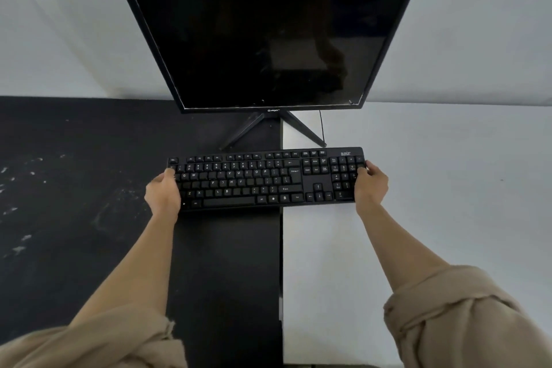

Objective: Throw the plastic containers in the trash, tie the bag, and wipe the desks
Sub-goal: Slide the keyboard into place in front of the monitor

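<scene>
Head view. Both hands on black keyboard (268,178): left hand (162,193) gripping its left end, thumb over the corner keys; right hand (370,184) gripping its right end, fingers curled round the edge by the number pad. Beige sleeves (466,320) pushed up both forearms. Keyboard lying across the seam between black counter (74,203) and white counter (433,188), nearer their far edges, just in front of the monitor stand (268,128). Black monitor (265,36) standing over the same seam, screen dark. White smears and specks on black counter toward its left edge. Plastic containers and trash bag out of sight.
</scene>
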